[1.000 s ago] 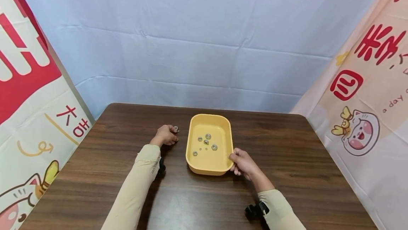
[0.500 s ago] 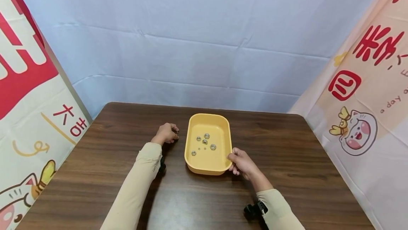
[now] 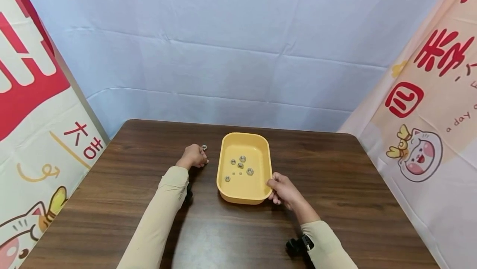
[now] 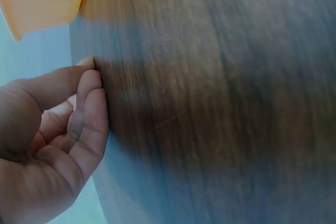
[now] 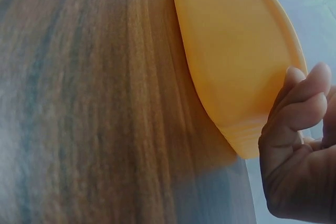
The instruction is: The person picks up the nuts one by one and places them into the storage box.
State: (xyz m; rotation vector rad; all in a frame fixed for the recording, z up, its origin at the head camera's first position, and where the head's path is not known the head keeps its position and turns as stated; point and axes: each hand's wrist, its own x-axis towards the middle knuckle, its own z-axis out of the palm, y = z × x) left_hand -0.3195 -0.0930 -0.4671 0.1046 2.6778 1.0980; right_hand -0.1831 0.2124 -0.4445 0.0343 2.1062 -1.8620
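My left hand (image 3: 193, 156) is low over the tabletop, left of a yellow tray (image 3: 244, 196). Its thumb and forefinger come together at the wood in the left wrist view, pinching what seems a tiny nut, hidden by the fingertips (image 4: 90, 77). Just beyond the knuckles lies a larger metal hex nut (image 3: 204, 147). My right hand (image 3: 284, 190) grips the tray's near right corner, thumb over the rim and fingers against the outer wall. Inside the tray are several metal nuts of mixed sizes, among them a large nut (image 3: 250, 171) and a tiny nut (image 3: 240, 174).
The dark wooden table (image 3: 335, 186) extends on both sides of the tray. A pale cloth (image 3: 223, 54) hangs behind its far edge, and printed cloths stand at the left and right. Each wrist carries a black camera, such as the right one (image 3: 297, 247).
The left fingers reached forward over the nuts, then drew slightly back and closed together. The larger nut shows again past them; the tiny one beside it is out of sight. The right hand stays put.
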